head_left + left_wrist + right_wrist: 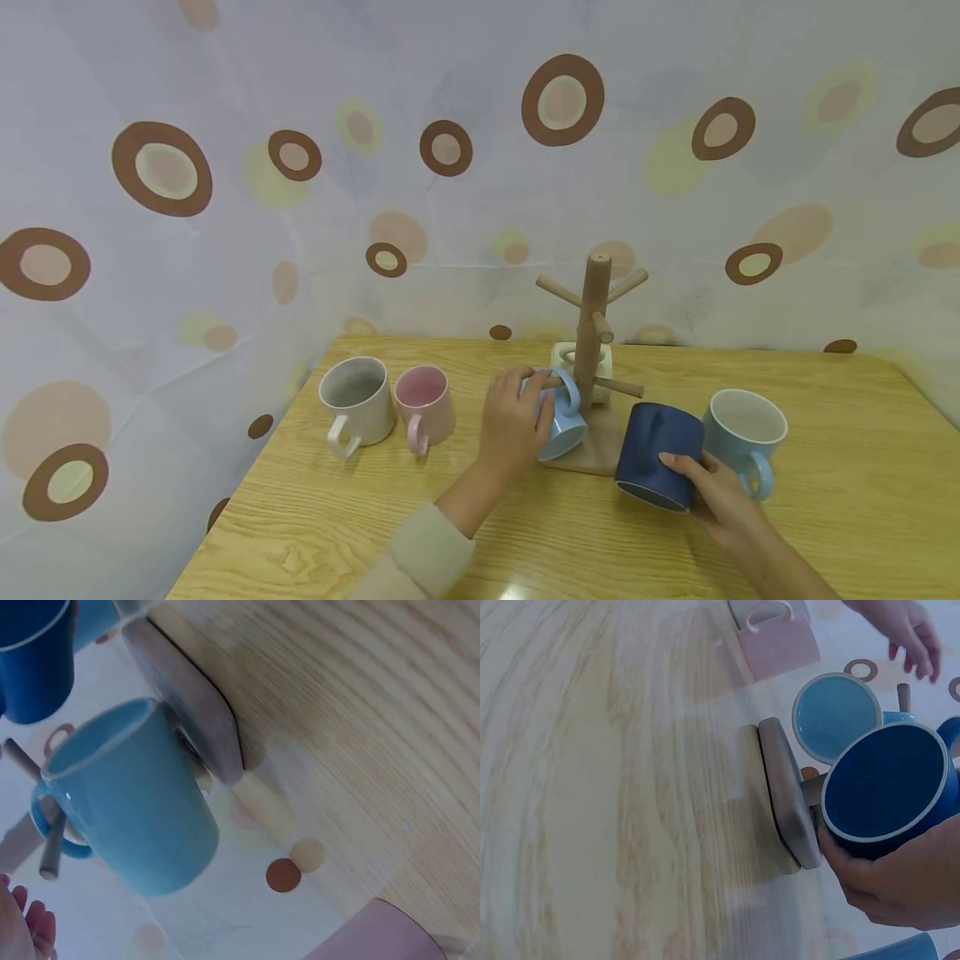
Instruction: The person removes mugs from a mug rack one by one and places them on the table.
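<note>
A wooden mug tree [594, 350] stands on the table. From one of its lower pegs, threaded through the handle, a light blue mug [142, 817] hangs tilted. My left hand [513, 417] is beside that mug; both wrist views show its loosely bent fingers [922, 656] apart from the mug and holding nothing. To the right of the post, my right hand [716, 492] grips a dark blue mug [652, 454] by its side, thumb on the outer wall. This mug is tipped mouth down, and its dark inside [889, 784] faces the right wrist camera.
Left of the tree are a greyish white mug [367, 412] and a pink mug [427, 408], both upright. A white and light blue mug [742, 425] stands close by the right hand. Behind the post shows a cream mug [606, 367]. A patterned cloth [465, 208] backs the table.
</note>
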Available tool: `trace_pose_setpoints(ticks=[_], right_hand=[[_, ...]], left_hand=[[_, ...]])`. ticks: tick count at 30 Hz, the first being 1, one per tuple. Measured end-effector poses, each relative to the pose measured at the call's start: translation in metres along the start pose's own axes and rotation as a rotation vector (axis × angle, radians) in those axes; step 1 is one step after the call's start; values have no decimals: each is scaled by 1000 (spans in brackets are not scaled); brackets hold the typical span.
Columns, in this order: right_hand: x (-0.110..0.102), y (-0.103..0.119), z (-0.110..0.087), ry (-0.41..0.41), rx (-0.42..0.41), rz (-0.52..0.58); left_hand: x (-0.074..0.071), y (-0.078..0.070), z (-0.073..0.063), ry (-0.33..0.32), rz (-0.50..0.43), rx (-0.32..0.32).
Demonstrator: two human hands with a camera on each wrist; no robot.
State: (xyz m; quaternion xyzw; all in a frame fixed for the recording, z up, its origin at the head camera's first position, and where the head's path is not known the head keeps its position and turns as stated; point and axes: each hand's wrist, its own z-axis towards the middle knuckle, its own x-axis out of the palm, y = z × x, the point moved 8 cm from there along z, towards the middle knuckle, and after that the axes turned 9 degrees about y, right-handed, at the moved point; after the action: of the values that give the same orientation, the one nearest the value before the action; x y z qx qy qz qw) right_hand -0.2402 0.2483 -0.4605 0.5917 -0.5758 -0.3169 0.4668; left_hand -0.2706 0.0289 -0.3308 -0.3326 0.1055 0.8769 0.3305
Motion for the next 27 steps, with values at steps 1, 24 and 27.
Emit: trace_pose_setpoints(ticks=[1,24,27], right_hand=[[1,0,-1,5,-12,-12],[28,17,-11,-41,-314,-282],[30,19,-13,-43,-314,-322]], left_hand=[[-2,-4,-1,-17,-22,26],[31,-46,-33,405,-1148,-372],[42,-46,-39,501,-1340,-581]])
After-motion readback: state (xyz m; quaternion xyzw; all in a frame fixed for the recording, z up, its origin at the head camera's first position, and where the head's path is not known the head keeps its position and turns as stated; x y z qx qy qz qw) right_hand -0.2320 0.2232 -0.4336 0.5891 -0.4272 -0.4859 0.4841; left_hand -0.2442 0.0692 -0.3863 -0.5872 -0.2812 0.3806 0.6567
